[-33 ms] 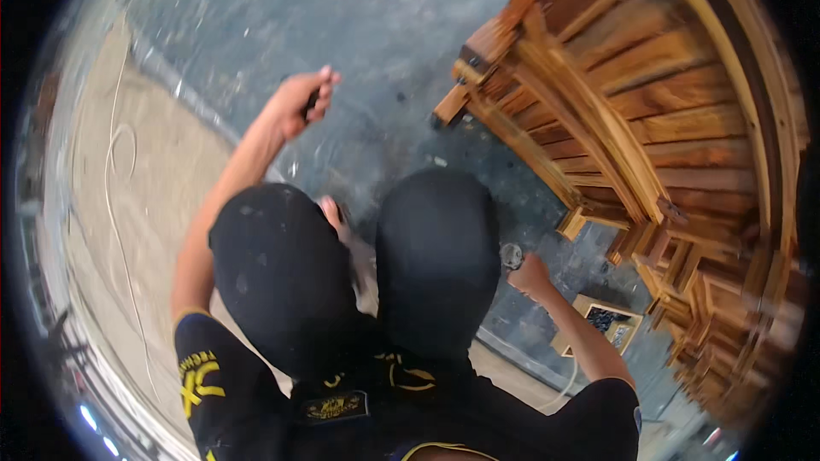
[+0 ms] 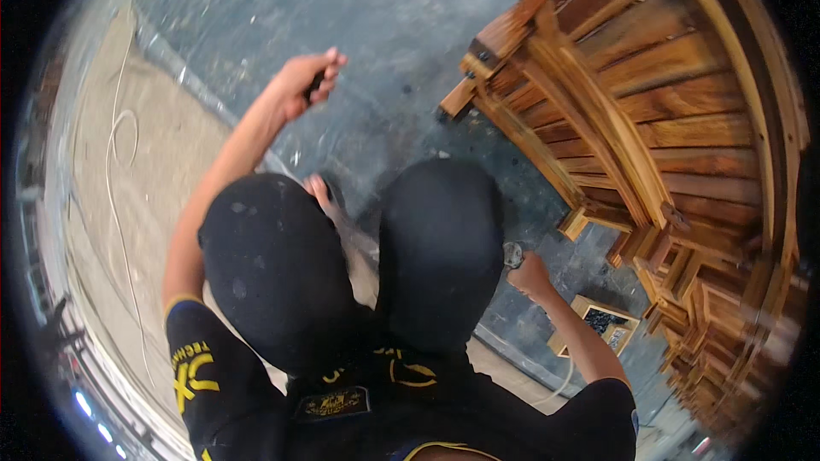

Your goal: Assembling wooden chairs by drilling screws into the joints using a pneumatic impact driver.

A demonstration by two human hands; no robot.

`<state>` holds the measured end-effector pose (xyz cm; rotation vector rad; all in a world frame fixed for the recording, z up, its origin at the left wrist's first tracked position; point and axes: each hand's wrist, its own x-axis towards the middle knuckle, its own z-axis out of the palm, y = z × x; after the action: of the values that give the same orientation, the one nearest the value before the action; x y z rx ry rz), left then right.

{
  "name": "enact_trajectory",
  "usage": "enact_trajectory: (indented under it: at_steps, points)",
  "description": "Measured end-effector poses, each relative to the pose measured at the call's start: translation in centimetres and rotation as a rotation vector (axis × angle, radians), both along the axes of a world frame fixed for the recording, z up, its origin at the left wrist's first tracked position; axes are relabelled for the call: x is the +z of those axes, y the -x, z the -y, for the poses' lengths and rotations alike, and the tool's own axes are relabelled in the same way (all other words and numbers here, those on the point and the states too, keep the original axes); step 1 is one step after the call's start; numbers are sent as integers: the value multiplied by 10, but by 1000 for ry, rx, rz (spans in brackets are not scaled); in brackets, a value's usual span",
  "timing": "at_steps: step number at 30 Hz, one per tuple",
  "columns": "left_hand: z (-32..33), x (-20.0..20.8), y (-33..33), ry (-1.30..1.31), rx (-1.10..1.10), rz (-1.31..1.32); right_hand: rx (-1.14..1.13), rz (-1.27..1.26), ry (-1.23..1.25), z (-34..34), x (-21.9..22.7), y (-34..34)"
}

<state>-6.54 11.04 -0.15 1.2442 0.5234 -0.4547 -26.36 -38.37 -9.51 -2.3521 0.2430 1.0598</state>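
My left hand point(image 2: 309, 85) is held out over the dark floor covering, its fingers curled round something small and dark that I cannot make out. Beside my right knee, my right hand point(image 2: 530, 277) is closed round a tool with a grey, rounded end point(image 2: 512, 254). Most of that tool is hidden by the hand, so its kind does not show. Slatted brown wooden furniture point(image 2: 683, 102) lies to the right, apart from both hands. One of its legs point(image 2: 459, 96) points toward the middle of the view.
A small wooden box point(image 2: 586, 303) holding dark small parts stands under my right forearm. A pale hose point(image 2: 559, 388) curves near it. More wooden frames point(image 2: 717, 324) are lined up at the right. On the left, a white cord point(image 2: 114, 154) lies on beige sheeting point(image 2: 154, 145).
The view has shifted slightly. My left hand is a little higher and farther right in the picture, while my right hand stays near my right knee. Both hands remain closed.
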Motion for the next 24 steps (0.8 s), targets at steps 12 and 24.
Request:
enact_trajectory:
  at_steps: [12, 24]
  points:
    - [2, 18, -99, -176, -293, 118, -508, -105, 66, -36, 13, 4]
    - [70, 33, -172, 180, -953, -51, -523, 31, 344, -50, -37, 56]
